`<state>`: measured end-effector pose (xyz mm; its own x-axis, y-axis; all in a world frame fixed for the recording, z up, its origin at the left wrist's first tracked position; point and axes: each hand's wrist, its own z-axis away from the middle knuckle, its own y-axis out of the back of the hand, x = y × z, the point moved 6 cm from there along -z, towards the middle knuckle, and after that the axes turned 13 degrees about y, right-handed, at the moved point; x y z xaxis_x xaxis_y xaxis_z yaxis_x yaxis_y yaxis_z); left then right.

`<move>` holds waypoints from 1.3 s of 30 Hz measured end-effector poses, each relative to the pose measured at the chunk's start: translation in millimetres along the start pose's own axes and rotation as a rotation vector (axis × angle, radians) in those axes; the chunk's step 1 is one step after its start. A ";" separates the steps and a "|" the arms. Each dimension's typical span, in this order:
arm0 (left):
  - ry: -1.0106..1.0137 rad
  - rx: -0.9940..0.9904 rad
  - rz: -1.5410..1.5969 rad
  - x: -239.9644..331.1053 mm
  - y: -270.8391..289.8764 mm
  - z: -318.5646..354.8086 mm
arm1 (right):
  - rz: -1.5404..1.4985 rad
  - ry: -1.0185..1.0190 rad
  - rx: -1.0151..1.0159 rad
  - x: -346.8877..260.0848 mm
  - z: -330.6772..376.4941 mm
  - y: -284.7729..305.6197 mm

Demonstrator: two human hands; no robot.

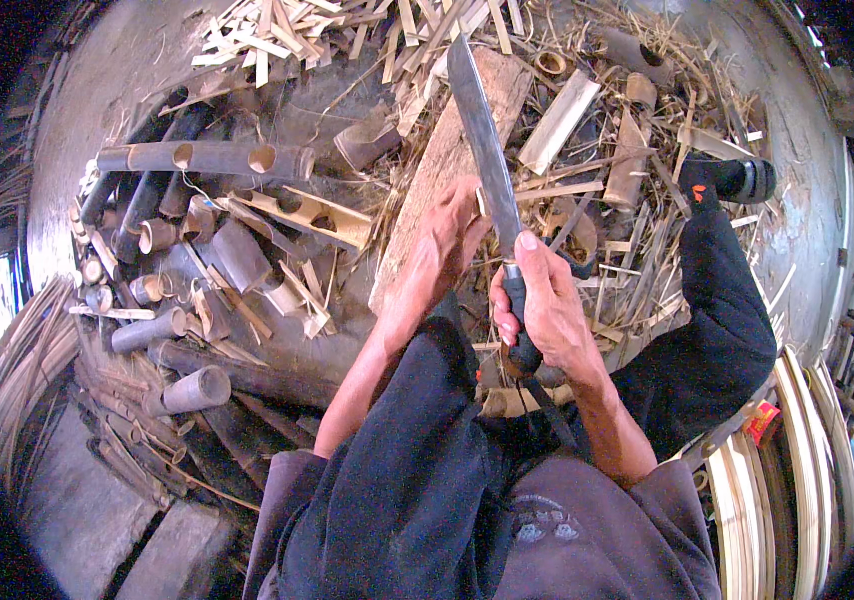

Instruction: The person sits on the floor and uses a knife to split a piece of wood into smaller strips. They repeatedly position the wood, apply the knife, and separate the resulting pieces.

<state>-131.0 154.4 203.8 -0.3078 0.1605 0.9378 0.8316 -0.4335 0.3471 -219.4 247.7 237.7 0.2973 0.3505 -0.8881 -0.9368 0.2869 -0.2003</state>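
Note:
My right hand point(547, 305) is wrapped round the black handle of a machete point(487, 135). Its long grey blade points up and away, leaning slightly left. Just left of the blade, my left hand point(444, 235) has its fingers closed on a small pale bamboo piece point(482, 202), of which only a short edge shows beside the blade. Beneath the hand and blade lies a long, rough wooden block point(432, 185), its surface worn and brown. Whether the blade touches the bamboo piece I cannot tell.
Split pale bamboo strips point(267, 35) are heaped at the far side. Cut bamboo tubes point(237, 255) and a long bamboo pole with holes point(147, 158) lie to the left. Shavings and a split bamboo piece point(559, 122) cover the right. Long pale slats point(737, 510) stand near right.

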 end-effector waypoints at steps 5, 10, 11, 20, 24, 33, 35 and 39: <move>0.021 -0.022 -0.022 -2.8 -1.5 -0.3 | -0.008 0.011 0.009 2.1 0.2 -1.6; 0.067 -0.029 -0.041 0.0 0.8 -0.4 | 0.012 0.018 0.002 2.5 -0.6 -3.9; 0.074 -0.034 -0.027 -0.5 0.3 -1.2 | 0.031 0.027 0.006 1.7 -0.9 -3.5; 0.186 -0.075 0.028 -0.7 -1.1 -5.6 | 0.253 0.173 0.024 -7.6 -1.7 -5.7; -0.066 0.036 -0.067 14.8 2.1 -8.4 | 0.328 0.192 0.039 -5.0 -1.5 -0.9; -0.024 0.055 -0.067 15.9 2.0 -1.2 | 0.393 0.187 0.033 -8.0 -1.0 2.4; -0.092 0.097 -0.099 27.2 4.4 -8.1 | 0.364 0.219 0.030 -19.9 0.8 -0.9; 0.020 0.057 0.078 12.7 0.6 3.4 | 0.412 0.214 0.018 -5.1 0.9 1.7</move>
<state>-132.9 159.2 215.9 -0.2493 0.1103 0.9621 0.8784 -0.3926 0.2727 -222.4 247.2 242.3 -0.1457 0.2475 -0.9579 -0.9650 0.1780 0.1928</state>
